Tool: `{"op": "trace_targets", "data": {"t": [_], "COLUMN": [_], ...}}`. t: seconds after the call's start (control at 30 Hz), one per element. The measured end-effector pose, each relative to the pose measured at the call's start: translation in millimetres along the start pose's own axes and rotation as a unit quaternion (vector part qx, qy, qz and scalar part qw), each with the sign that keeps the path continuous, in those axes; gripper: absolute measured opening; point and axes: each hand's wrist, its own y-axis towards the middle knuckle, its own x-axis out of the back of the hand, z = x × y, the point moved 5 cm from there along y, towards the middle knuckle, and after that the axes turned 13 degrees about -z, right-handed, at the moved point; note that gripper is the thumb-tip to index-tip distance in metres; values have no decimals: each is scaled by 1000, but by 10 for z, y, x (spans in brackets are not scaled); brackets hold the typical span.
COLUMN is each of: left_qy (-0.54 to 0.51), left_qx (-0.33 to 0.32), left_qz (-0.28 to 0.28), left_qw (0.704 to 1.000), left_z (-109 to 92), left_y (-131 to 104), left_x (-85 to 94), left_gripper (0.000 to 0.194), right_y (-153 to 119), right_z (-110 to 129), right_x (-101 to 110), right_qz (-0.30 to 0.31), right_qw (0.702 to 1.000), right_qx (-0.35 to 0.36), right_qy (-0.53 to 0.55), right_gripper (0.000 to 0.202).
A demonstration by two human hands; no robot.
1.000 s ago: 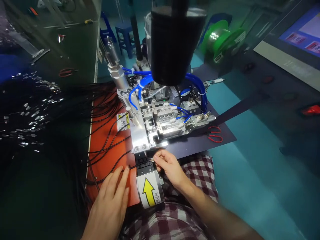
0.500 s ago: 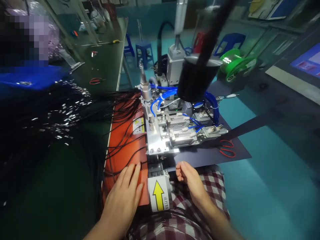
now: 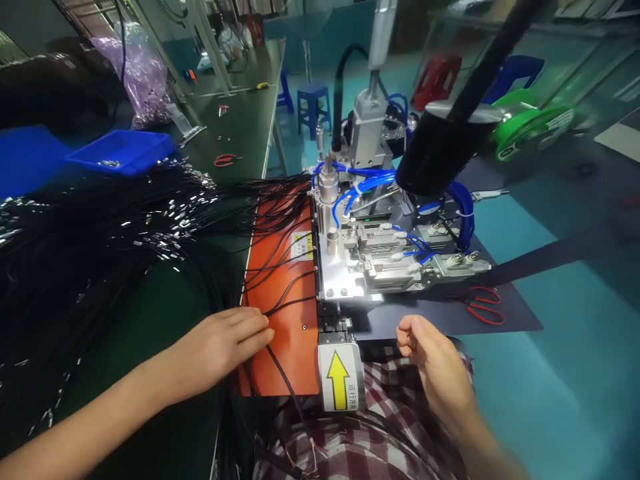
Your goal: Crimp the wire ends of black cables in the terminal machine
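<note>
My left hand (image 3: 225,343) is at the left side of the orange plate (image 3: 290,360), fingers pressed together on a black cable (image 3: 283,370). From under the fingertips this cable runs down toward my lap, where stripped wire ends show. Other black cables (image 3: 293,287) cross the plate into the edge of a metal machine (image 3: 340,270). To the right, my right hand (image 3: 433,353) hovers above my lap with curled fingers; whatever may be inside them is hidden. A block with a yellow arrow (image 3: 340,379) stands between the hands.
A large heap of black cables (image 3: 125,247) with shiny ends covers the left bench. Behind it are a blue tray (image 3: 125,152) and red-handled pliers (image 3: 226,160). Red-handled scissors (image 3: 486,308) lie right of the machine. A black lamp head (image 3: 445,150) overhangs it, near a green spool (image 3: 533,123).
My left hand has moved left off the plate's middle and closed on a cable. My right hand stays curled. The view has shifted left, and a cable now hangs across the plate toward my lap.
</note>
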Motion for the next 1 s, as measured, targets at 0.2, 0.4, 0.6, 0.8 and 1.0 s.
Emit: {"op": "trace_targets", "data": {"t": [0.2, 0.4, 0.6, 0.8, 1.0], "left_qy": [-88, -167, -144, -199, -284], "left_qx": [78, 214, 247, 242, 230], "left_qz": [-169, -130, -113, -68, -72], "left_qw": [979, 954, 952, 947, 928], "left_z": [-230, -417, -380, -334, -374], "left_y": [218, 122, -25, 82, 331], "left_x": [-83, -431, -431, -431, -407], "left_gripper": [30, 23, 20, 17, 22], "right_y": [-161, -435, -483, -449, -417], "right_z": [166, 169, 176, 125, 249], "right_x": [-72, -364, -542, -405, -258], "right_qz": [51, 185, 153, 116, 140], "right_qw": [993, 978, 987, 992, 981], "right_qx": [75, 47, -45, -48, 9], "right_qy": [-79, -84, 9, 21, 135], "right_gripper": [17, 26, 13, 17, 12]}}
